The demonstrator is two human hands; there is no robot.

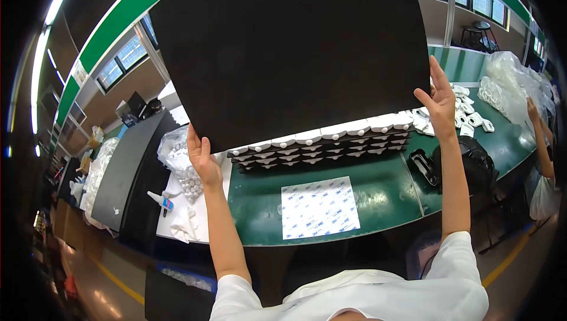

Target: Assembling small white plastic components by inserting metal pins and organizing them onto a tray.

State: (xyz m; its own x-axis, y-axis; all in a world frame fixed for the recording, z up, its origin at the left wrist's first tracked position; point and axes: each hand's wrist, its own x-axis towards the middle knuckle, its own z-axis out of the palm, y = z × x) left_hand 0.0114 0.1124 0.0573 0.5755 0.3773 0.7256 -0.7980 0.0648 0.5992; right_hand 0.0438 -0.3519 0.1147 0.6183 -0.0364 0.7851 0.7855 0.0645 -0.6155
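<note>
A large flat black sheet (295, 55) is held up in front of me, tilted and filling the upper middle of the view. My left hand (204, 161) grips its lower left corner, thumb on the near face. At the right edge, my right hand (440, 101) holds the sheet with the thumb in front and the fingers mostly behind it. Just below the sheet's lower edge stands a layered stack of white parts (319, 138) with black layers between them. The sheet hides the back of this stack. A white sheet with blue print (319, 207) lies on the green table (260, 214) nearer to me.
Left of the stack are a clear bag of white balls (188, 173), a small glue bottle (160, 200) and piled black sheets (133, 170). Rightward lie a black bag (472, 158), loose white parts (468, 117) and a plastic bag (508, 85). Another person's arm (542, 144) shows far right.
</note>
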